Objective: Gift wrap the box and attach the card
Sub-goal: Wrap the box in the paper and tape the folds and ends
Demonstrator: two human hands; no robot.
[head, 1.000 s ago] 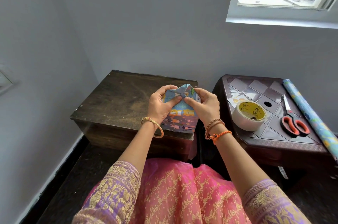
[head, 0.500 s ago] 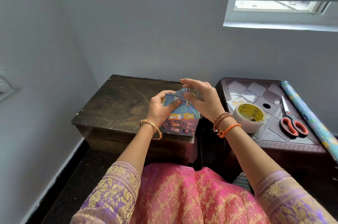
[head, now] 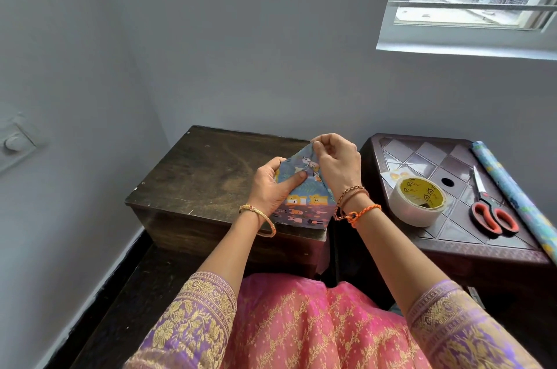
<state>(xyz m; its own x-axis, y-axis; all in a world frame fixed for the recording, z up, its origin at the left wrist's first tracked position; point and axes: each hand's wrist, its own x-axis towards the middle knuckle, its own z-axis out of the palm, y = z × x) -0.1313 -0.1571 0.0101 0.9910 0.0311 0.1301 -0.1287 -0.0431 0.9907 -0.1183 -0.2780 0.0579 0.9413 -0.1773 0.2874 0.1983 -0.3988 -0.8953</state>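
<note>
Under both hands sits the dark wooden table (head: 211, 176), and just off the right wrist stands the tiled brown side table (head: 452, 248), where the supplies wait. Farthest out from the right hand lies the roll of wrapping paper (head: 512, 197) along that table's edge; nearer in are the orange-handled scissors (head: 491, 215), and nearest the wrist, the fat tape roll (head: 417, 201) with a small pale card (head: 396, 175) peeking out behind it. Between the hands, right at the wooden table's near corner, is the box (head: 304, 203), already sleeved in cartoon-animal paper. The left hand (head: 271, 188) cups its left side, fingers curled behind the paper and thumb laid flat across the folded end, pressing it down. The right hand (head: 337, 164) is up at the peak of the end flap, fingers bent, thumb and fingertips pinching the paper's point. This looks like the end-fold being closed. To do it cleanly, that left thumb should keep the side pleats pinned tight against the box while the right draws the triangular flap snug and creases it hard along the box edge, no slack, no puckers. The tape sits close enough for the right hand to fetch once the thumb alone can hold the flap.
</note>
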